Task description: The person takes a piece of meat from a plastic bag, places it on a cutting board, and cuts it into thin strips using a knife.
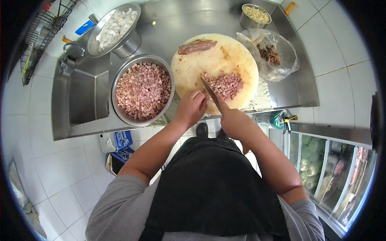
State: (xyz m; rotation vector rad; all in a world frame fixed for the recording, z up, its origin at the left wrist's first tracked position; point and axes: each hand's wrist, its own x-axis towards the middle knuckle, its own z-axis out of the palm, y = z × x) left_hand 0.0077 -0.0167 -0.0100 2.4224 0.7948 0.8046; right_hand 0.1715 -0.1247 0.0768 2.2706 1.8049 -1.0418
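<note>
My right hand (236,123) is wrapped round the handle of a kitchen knife (211,92), its blade angled up and left over the round cutting board (189,76). At the board's near edge, left of the blade, my left hand (192,107) has its fingers curled together; what lies under the fingertips is mostly hidden. Diced pinkish meat (226,85) lies in a heap just right of the blade. An uncut strip of meat (197,47) rests at the far side of the board.
Left of the board stands a metal bowl (113,100) full of diced meat (143,90). Behind it, a colander (91,44) of white pieces sits on a metal pot (128,45). A plastic bag (287,50) and a tin (246,21) of chopped bits stand right. The sink (86,96) is left.
</note>
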